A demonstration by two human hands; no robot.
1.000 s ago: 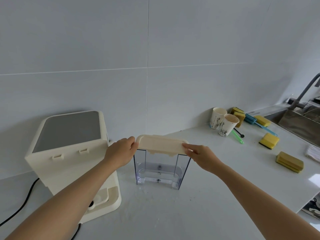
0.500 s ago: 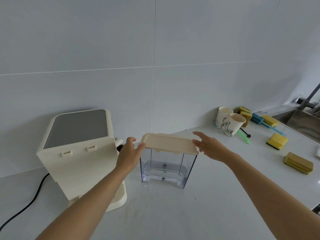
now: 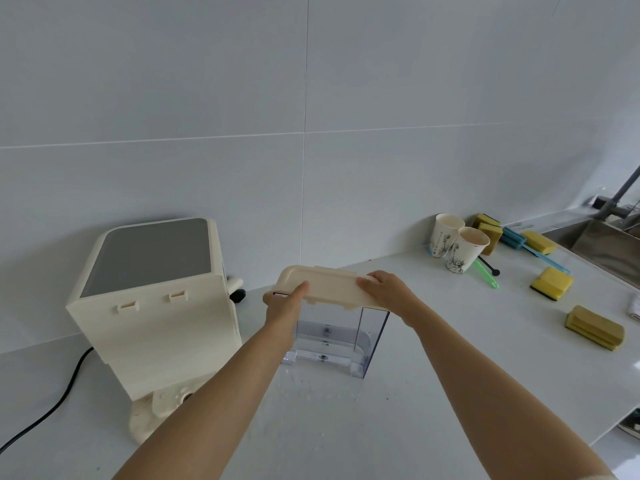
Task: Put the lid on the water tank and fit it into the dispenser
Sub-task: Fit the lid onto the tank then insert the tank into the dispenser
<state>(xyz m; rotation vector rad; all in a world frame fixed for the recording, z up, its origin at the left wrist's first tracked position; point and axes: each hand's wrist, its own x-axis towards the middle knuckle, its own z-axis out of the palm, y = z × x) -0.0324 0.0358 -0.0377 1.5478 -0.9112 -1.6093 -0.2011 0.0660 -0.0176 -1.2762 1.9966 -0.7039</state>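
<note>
A clear plastic water tank (image 3: 332,337) stands upright on the white counter, right of the cream dispenser (image 3: 156,306). The cream lid (image 3: 329,285) lies across the top of the tank. My left hand (image 3: 285,303) grips the tank's left upper edge, thumb on the lid's left end. My right hand (image 3: 384,289) rests on the lid's right end, fingers curled over it. The dispenser's flat back wall with two small slots faces me; its base platform (image 3: 156,410) is bare.
A black power cord (image 3: 52,407) runs left from the dispenser. Two paper cups (image 3: 457,244), several yellow sponges (image 3: 550,282), a green brush (image 3: 486,273) and a blue one lie at the right. A steel sink (image 3: 609,247) with a tap sits far right.
Both hands, open beside the lid half a second ago, have closed back onto its two ends. The lid now sits flatter on the tank.
</note>
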